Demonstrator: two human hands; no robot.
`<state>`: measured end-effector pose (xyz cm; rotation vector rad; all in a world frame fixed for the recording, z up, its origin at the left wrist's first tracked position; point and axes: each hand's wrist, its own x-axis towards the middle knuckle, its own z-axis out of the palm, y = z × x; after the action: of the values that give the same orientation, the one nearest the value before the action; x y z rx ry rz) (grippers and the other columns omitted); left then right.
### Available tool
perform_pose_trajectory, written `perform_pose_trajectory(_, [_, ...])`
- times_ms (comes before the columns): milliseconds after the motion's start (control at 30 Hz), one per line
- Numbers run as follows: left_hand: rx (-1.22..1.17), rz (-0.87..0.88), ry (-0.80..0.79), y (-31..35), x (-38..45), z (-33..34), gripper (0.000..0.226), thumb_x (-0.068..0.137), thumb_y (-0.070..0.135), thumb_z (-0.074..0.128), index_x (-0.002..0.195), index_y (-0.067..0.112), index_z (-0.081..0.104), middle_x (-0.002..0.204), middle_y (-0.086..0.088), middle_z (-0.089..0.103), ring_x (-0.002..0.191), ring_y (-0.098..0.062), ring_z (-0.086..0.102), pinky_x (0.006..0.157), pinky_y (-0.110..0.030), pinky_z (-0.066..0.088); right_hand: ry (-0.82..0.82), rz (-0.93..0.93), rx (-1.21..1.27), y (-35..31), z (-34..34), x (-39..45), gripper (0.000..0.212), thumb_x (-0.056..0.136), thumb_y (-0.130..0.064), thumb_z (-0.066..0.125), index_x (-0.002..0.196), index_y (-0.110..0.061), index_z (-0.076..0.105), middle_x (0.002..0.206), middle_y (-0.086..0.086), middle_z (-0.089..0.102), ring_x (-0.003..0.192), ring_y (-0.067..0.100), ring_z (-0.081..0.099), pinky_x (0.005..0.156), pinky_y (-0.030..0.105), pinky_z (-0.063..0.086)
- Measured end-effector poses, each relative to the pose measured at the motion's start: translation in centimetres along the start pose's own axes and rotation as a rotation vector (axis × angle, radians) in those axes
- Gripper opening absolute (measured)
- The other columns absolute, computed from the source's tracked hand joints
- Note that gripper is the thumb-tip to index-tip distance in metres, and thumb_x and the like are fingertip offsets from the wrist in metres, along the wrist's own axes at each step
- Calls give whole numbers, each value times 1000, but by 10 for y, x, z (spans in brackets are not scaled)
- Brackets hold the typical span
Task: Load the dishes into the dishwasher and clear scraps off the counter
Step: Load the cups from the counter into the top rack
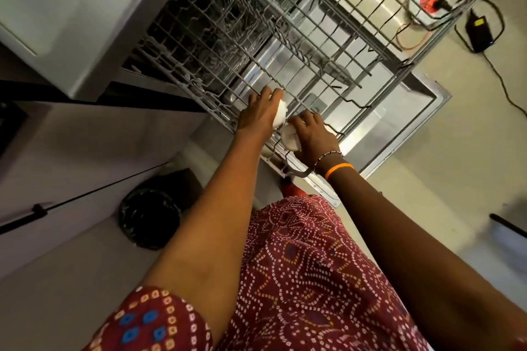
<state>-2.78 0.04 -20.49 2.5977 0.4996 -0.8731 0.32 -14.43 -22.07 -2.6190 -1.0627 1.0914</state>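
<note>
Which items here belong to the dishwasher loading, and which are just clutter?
Job:
left hand holding a white dish
right hand holding a second white dish
upper rack
dishwasher door

Lying about:
black bin
orange plug
black adapter

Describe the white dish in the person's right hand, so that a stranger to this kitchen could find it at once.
Start at the open dishwasher's pulled-out wire rack and follow its near edge to the two hands. The right hand, with an orange band at its wrist, grips a small white cup lying tilted on the rack. The left hand holds a similar white piece, but that wrist is bare.
</note>
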Motion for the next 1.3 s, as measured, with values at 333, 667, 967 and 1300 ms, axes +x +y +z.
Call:
perform_pose_trajectory(333, [-109,-29,-89,-7,-2,5,72,71,3,75,130,18,35,140,-7,29,127,-33,31,88,-48,45,-57,-14,-38,-2,3,1,71,76,-12,69,137,-12,33,139,13,31,122,33,36,73,40,51])
perform_pose_trajectory(667, [-114,-116,76,-7,-1,-1,77,68,8,78,131,13,34,140,-8,36,128,-34,34,90,-46,45,198,324,273,-23,-3,-5,67,80,-52,60,130,-14,38,122,16,50,107,37,54,81,39,48])
perform_pose_trajectory(967, [-13,-72,52,-2,-3,2,74,70,3,74,131,16,34,142,-7,31,129,-38,31,87,-47,49,-10,565,242,-29,-3,6,68,81,-63,51,109,-1,55,110,16,62,101,33,60,67,31,40])
perform_pose_trajectory(1300, [-47,-23,18,-3,-4,4,63,76,4,71,128,15,37,139,-8,31,127,-35,31,88,-47,48,-29,520,286,-31,-5,14,73,81,-64,51,122,-4,43,118,17,58,105,37,58,74,37,46])
